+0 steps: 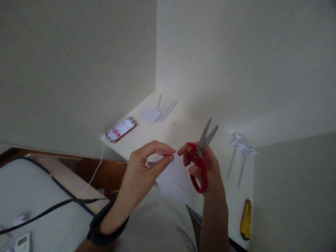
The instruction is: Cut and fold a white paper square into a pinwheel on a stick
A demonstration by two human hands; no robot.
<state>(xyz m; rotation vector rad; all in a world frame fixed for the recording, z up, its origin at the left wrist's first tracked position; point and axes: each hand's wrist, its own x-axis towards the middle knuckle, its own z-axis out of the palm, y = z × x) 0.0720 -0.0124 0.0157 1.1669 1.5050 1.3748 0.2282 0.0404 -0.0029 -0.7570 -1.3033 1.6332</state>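
My right hand holds a pair of red-handled scissors, the blades parted and pointing up and away from me. My left hand is closed in a pinch, thumb against fingertips; whatever sits between them is too small to make out. The two hands are close together over the white table, with the left fingertips just beside the right ones. Beneath them lies white paper. A few tiny white pieces lie on the table beyond my hands.
Thin paper strips or sticks lie by a square of paper at the back. A phone rests on the left, a white cable hanging nearby. Paper pinwheels and a yellow utility knife lie right. Walls enclose the table.
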